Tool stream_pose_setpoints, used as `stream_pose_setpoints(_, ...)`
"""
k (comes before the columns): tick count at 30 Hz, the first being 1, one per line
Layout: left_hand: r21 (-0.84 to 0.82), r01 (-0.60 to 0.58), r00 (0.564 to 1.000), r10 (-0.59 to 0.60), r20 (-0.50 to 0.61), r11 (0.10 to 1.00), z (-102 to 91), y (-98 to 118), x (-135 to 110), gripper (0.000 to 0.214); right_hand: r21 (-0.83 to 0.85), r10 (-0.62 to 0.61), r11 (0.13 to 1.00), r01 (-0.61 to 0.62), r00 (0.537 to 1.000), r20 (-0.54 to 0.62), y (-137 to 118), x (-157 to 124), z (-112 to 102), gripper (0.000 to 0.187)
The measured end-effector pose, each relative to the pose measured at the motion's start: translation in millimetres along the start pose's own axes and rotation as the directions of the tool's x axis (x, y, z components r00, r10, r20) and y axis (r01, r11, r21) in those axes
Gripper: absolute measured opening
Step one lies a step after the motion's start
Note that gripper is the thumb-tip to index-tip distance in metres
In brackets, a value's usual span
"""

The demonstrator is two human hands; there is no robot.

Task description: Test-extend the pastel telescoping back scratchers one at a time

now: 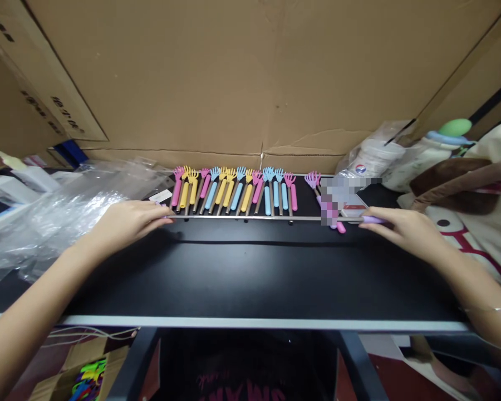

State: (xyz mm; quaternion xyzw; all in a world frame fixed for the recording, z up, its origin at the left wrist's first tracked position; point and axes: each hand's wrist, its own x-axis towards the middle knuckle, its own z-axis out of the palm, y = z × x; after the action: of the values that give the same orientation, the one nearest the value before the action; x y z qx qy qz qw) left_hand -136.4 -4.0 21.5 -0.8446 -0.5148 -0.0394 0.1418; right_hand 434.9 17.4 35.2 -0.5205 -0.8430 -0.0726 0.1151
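A telescopic back scratcher [254, 218] is stretched out to a long thin metal rod above the black table [250, 278]. My left hand [129, 220] pinches its left end. My right hand [401, 228] grips its purple handle at the right end. Behind the rod lies a row of several collapsed back scratchers [234, 189] in pink, yellow and blue, with claw heads pointing away. One more purple-headed scratcher [315, 181] lies apart to the right of the row.
Crumpled clear plastic bags [58, 217] lie at the left. A blurred patch [342, 195], a white container [378, 159] and a cream bag with brown straps [467, 189] sit at the right. Cardboard [250, 78] walls the back. A box of coloured items [86, 381] sits below the table's front edge.
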Motion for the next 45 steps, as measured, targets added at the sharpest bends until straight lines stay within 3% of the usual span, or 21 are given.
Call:
stream_pose_setpoints(4,-0.163,0.17,0.984,-0.177,-0.033,0.972,-3.3,-0.5,-0.5,0.045,0.273,0.102,0.955,-0.114,0.993,0.056,1.9,-0.5,-2.7,0.046)
stream_pose_setpoints(7,-0.34,0.197,0.966,-0.241,-0.091,0.92,-11.1,-2.2,0.5,0.039,0.469,0.187,0.853,-0.228,0.973,0.132,-0.3,0.7,-7.1,0.039)
stream_pose_setpoints(10,-0.552,0.223,0.947,-0.313,-0.073,0.803,-17.5,-3.8,1.6,0.03,0.638,0.258,0.695,-0.331,0.943,0.208,-1.2,1.6,-7.8,0.039)
stream_pose_setpoints(14,-0.748,0.381,0.857,-0.511,0.066,0.543,-22.4,-0.4,2.3,0.024,0.8,0.4,0.458,-0.388,0.893,0.205,-0.5,2.8,-6.5,0.035)
stream_pose_setpoints(17,-0.837,0.387,0.81,-0.576,0.109,0.386,-24.3,5.1,4.2,0.023,0.909,0.579,0.193,-0.368,0.791,0.197,-3.5,7.2,-8.9,0.029)
stream_pose_setpoints(19,-0.884,0.365,0.79,-0.599,0.129,0.292,-23.2,7.4,6.6,0.022,0.928,0.645,0.085,-0.363,0.73,0.227,-8.2,12.0,-10.4,0.021)
stream_pose_setpoints(22,-0.936,0.314,0.768,-0.623,0.151,0.16,-17.3,8.8,11.0,0.023,0.937,0.659,0.043,-0.346,0.715,0.234,-16.2,18.6,-7.9,0.015)
stream_pose_setpoints(25,-0.955,0.286,0.715,-0.681,0.158,0.079,-9.7,12.9,14.9,0.026,0.948,0.673,0.035,-0.315,0.709,0.21,-20.2,21.7,-0.3,0.015)
stream_pose_setpoints(29,-0.953,0.291,0.68,-0.719,0.142,0.087,-6.9,24.0,16.7,0.023,0.956,0.717,0.028,-0.291,0.672,0.184,-20.0,20.7,6.2,0.02)
stream_pose_setpoints(33,-0.956,0.27,0.632,-0.77,0.087,0.114,-10.8,33.1,17.3,0.018,0.952,0.695,0.006,-0.305,0.686,0.215,-28.4,20.4,3.7,0.017)
stream_pose_setpoints(35,-0.955,0.269,0.673,-0.733,0.095,0.124,-10.7,40.7,19.5,0.018,0.947,0.652,-0.01,-0.322,0.716,0.25,-40.5,22.4,3.6,0.016)
stream_pose_setpoints(37,-0.95,0.271,0.767,-0.632,0.116,0.155,-8.7,53.0,23.6,0.022,0.939,0.55,-0.02,-0.342,0.781,0.296,-57.4,25.6,6.0,0.016)
stream_pose_setpoints(40,-0.934,0.252,0.903,-0.41,0.133,0.252,-5.9,75.8,32.1,0.032,0.932,0.284,0.004,-0.363,0.894,0.347,-84.7,31.2,12.5,0.021)
stream_pose_setpoints(42,-0.923,0.234,0.94,-0.315,0.133,0.307,-6.1,87.8,37.3,0.034,0.931,0.177,0.03,-0.362,0.919,0.352,-98.5,34.7,15.8,0.022)
stream_pose_setpoints(45,-0.919,0.202,0.961,-0.249,0.12,0.338,-7.8,95.9,42.3,0.033,0.929,0.113,0.058,-0.365,0.927,0.357,-108.9,38.1,17.1,0.025)
